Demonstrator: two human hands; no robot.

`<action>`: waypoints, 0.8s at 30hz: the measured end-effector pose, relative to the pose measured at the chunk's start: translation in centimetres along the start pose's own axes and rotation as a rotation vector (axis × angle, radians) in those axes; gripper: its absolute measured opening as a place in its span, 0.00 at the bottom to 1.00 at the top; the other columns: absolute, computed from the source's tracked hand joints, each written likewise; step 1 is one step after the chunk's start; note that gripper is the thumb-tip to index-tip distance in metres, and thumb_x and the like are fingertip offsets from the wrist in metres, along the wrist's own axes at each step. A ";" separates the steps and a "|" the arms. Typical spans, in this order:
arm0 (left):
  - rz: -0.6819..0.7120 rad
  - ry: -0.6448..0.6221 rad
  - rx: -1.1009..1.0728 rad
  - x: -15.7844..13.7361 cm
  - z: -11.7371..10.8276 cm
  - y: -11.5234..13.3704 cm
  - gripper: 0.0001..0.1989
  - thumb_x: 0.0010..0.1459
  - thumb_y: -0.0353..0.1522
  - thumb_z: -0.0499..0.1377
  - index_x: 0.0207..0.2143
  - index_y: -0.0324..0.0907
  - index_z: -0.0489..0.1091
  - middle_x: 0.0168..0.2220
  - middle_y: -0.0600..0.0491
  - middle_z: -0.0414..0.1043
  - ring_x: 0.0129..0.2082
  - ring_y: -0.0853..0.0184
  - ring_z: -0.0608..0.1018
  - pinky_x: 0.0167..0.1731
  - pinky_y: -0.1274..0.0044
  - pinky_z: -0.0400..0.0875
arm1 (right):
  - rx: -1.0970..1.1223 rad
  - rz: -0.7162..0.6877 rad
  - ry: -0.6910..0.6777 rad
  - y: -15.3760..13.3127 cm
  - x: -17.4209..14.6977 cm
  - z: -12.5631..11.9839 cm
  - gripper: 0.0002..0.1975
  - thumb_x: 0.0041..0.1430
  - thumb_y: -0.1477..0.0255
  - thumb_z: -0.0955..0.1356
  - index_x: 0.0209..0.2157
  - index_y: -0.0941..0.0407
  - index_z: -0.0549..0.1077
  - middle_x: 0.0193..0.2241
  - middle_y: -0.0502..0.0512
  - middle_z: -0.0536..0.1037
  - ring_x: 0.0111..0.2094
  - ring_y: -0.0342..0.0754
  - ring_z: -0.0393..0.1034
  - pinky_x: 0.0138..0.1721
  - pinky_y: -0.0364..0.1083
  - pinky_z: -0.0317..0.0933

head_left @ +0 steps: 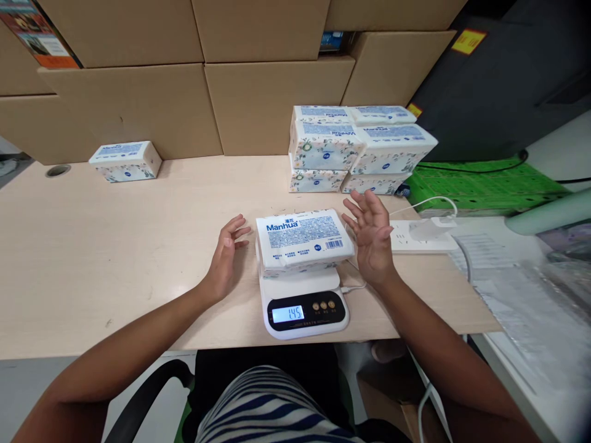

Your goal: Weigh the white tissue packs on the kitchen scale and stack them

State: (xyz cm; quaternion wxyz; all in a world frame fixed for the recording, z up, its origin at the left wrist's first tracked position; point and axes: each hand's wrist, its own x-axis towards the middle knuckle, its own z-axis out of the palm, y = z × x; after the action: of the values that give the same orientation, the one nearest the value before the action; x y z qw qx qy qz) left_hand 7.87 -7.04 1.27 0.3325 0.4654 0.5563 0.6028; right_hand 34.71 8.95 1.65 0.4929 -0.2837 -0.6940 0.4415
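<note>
on the counter (pixel 124 246) a white scale (pixel 302 285) bears the tissue pack (pixel 305 241); left hand (pixel 226 257) and right hand (pixel 373 241) are loosely spread beside it, gripping nothing — best clear of it, i'd say, so the lit display (pixel 287 314) reads true.

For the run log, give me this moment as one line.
left hand: open, beside pack | right hand: open, beside pack | Manhua pack: on scale | display: lit
</note>
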 end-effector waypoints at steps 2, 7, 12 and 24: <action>-0.004 0.003 -0.008 0.0 0.0 -0.1 0.35 0.69 0.64 0.45 0.66 0.58 0.64 0.76 0.50 0.57 0.72 0.48 0.67 0.67 0.52 0.67 | -0.012 -0.011 -0.007 0.1 0.0 -0.1 0.47 0.61 0.28 0.52 0.75 0.35 0.53 0.77 0.54 0.59 0.76 0.65 0.55 0.72 0.69 0.55; -0.005 -0.005 -0.013 -0.1 -0.2 -0.3 0.34 0.71 0.62 0.44 0.69 0.57 0.62 0.74 0.47 0.62 0.72 0.48 0.66 0.68 0.51 0.65 | -0.085 -0.042 -0.034 0.5 0.1 -0.2 0.49 0.61 0.28 0.49 0.77 0.36 0.48 0.77 0.55 0.57 0.76 0.66 0.55 0.71 0.70 0.56; -0.008 -0.012 -0.008 -0.3 -0.3 -0.3 0.35 0.71 0.62 0.44 0.70 0.55 0.60 0.73 0.44 0.62 0.72 0.48 0.66 0.69 0.49 0.63 | -0.121 -0.144 -0.063 0.7 -0.2 -0.1 0.54 0.57 0.26 0.55 0.76 0.39 0.49 0.77 0.59 0.57 0.76 0.68 0.56 0.73 0.71 0.52; 0.024 0.049 0.025 -0.3 -0.5 -0.3 0.39 0.69 0.64 0.42 0.74 0.60 0.50 0.79 0.46 0.47 0.77 0.44 0.57 0.71 0.46 0.60 | -0.031 -0.062 0.015 2.2 0.6 -0.1 0.46 0.66 0.33 0.48 0.79 0.36 0.40 0.80 0.56 0.50 0.79 0.62 0.49 0.71 0.73 0.54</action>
State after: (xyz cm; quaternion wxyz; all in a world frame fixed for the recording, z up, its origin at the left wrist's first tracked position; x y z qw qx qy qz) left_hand 7.46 -7.47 0.95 0.3055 0.4613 0.5662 0.6110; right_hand 34.54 10.46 -0.03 0.5074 -0.2729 -0.7053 0.4130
